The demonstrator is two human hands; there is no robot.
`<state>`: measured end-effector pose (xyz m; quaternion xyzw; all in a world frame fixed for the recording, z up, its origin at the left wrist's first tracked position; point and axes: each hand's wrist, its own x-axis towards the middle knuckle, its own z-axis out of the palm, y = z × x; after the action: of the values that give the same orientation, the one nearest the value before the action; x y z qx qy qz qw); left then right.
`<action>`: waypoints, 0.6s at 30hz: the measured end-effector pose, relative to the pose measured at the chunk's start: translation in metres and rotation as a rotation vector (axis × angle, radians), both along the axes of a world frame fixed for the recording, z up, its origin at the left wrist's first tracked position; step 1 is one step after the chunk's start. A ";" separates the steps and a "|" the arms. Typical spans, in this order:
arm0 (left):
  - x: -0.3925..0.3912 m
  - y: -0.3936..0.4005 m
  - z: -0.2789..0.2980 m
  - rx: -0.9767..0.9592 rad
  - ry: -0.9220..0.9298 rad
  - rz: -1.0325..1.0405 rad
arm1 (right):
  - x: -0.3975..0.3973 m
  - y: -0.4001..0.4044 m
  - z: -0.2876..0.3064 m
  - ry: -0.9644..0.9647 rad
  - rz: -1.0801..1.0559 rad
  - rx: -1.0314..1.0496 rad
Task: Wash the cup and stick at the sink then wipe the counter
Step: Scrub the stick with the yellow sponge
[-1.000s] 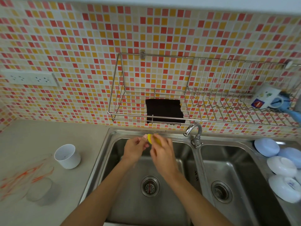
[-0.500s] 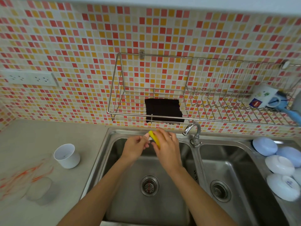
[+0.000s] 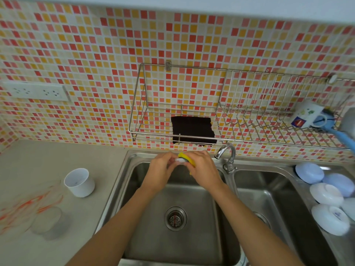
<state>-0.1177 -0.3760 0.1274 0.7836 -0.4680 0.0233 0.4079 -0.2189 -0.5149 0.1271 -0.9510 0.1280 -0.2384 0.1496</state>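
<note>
The sink [image 3: 226, 217] is brushed steel with a dull sheen — its drain [image 3: 175, 218] ring looks brighter and smoother. The tap [image 3: 227, 152] is polished chrome. The rack [image 3: 230, 120] on the wall is thin shiny metal wire, and a dark matt cloth [image 3: 192, 129] lies in it. The wall [image 3: 96, 54] is small glazed mosaic tile in red, orange and cream with pale grout. The counter [image 3: 48, 160] is matt grey, stone-like, smeared with orange. The cup [image 3: 79, 182] looks like smooth white plastic. The bowls [image 3: 326, 194] are glossy, white and pale blue — plastic or ceramic, unclear. The mug [image 3: 305, 117] looks glazed. The sponge [image 3: 187, 159] is yellow and soft-looking.
</note>
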 end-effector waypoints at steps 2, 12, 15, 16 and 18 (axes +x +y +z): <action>-0.003 0.002 0.003 -0.011 0.130 0.078 | -0.005 -0.001 -0.002 -0.071 -0.102 0.078; -0.013 0.025 0.000 -0.048 0.607 0.206 | -0.006 0.078 -0.018 -0.113 -0.210 0.012; -0.009 0.038 0.003 -0.065 0.650 0.239 | -0.006 0.073 -0.017 -0.094 -0.330 0.078; -0.006 0.041 0.005 -0.072 0.658 0.240 | -0.007 0.078 -0.018 -0.100 -0.358 0.086; -0.002 0.045 0.007 -0.074 0.683 0.217 | -0.006 0.097 -0.023 -0.124 -0.337 0.026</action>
<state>-0.1193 -0.3309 0.1346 0.7760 -0.2176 -0.1798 0.5641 -0.2251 -0.4183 0.1041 -0.8974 0.2792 -0.3168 0.1276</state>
